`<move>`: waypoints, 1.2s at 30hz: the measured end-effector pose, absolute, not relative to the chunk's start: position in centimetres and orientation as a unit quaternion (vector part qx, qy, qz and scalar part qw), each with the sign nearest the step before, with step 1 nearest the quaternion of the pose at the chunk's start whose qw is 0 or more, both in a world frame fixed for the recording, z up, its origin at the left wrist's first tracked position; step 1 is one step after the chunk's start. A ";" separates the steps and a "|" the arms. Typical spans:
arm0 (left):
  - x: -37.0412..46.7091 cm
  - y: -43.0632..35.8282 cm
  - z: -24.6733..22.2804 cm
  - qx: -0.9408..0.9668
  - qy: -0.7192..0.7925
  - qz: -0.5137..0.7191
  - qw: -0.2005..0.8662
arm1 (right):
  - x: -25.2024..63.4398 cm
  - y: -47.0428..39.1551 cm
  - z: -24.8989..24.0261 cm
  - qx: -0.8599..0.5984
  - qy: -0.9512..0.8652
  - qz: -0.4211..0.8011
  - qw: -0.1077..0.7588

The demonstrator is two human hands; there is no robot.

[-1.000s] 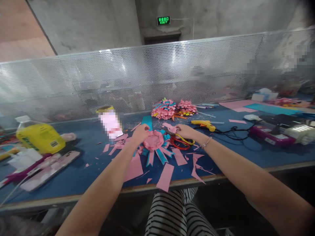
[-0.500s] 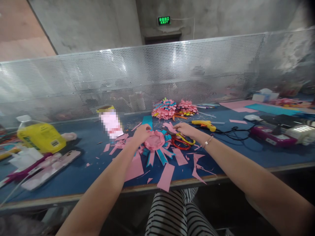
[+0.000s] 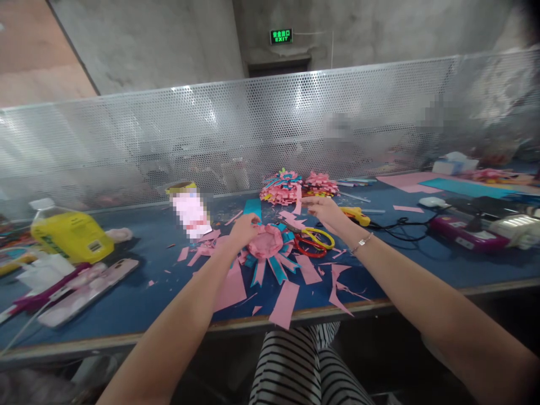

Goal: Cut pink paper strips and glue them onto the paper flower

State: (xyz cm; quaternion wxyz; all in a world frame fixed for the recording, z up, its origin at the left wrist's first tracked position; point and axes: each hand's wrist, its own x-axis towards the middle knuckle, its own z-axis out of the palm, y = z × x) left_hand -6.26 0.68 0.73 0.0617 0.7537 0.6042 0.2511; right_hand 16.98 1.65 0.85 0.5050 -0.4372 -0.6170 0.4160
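On the blue table lies a pink and blue paper rosette [image 3: 265,243] with notched ribbon tails fanning toward the front edge. My left hand [image 3: 246,229] pinches its upper left rim, fingers closed. Raised beyond the rosette, my right hand [image 3: 324,209] grips a narrow pink paper strip [image 3: 298,200] between thumb and fingers, its end hanging down. Scissors [image 3: 312,241] with red and yellow handles rest just right of the rosette, below my right hand. Pink paper pieces [image 3: 285,304] are scattered around.
Fluffy pink paper flowers [image 3: 282,188] stand behind the rosette, before a perforated metal screen [image 3: 177,135]. A yellow glue gun [image 3: 356,216] lies to the right. At left are a yellow-labelled bottle [image 3: 71,233], a phone [image 3: 88,292] and a blurred pale upright item [image 3: 192,214].
My right hand has lifted away from beside the scissors, up and slightly right, bringing up a pink strip. My left hand and the rosette stay put.
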 end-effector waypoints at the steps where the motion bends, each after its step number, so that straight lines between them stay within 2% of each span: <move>1: -6.1 0.6 0.8 0.757 0.595 0.262 0.059 | 16.9 1.5 0.8 -0.419 -0.606 0.437 0.516; 4: -5.4 0.2 1.2 0.773 0.554 0.304 0.051 | 16.4 1.0 0.7 -0.372 -0.583 0.488 0.533; 7: -4.3 -0.8 1.9 0.784 0.513 0.336 0.096 | 15.9 0.8 0.4 -0.356 -0.588 0.504 0.523; 12: -2.8 -2.2 2.4 0.790 0.482 0.331 0.183 | 14.9 0.5 -0.2 -0.346 -0.599 0.501 0.520; 17: -2.1 -2.2 1.6 0.799 0.461 0.324 0.208 | 13.9 -0.8 -0.1 -0.305 -0.570 0.547 0.532; 22: -1.6 -2.4 1.3 0.780 0.448 0.372 0.231 | 13.3 -1.5 0.3 -0.265 -0.578 0.551 0.540; 33: -2.5 -1.7 1.8 0.732 0.458 0.449 0.228 | 14.2 -0.6 0.3 -0.349 -0.665 0.457 0.477; 36: -3.0 -1.6 2.1 0.702 0.459 0.475 0.265 | 14.9 0.0 0.3 -0.384 -0.714 0.361 0.462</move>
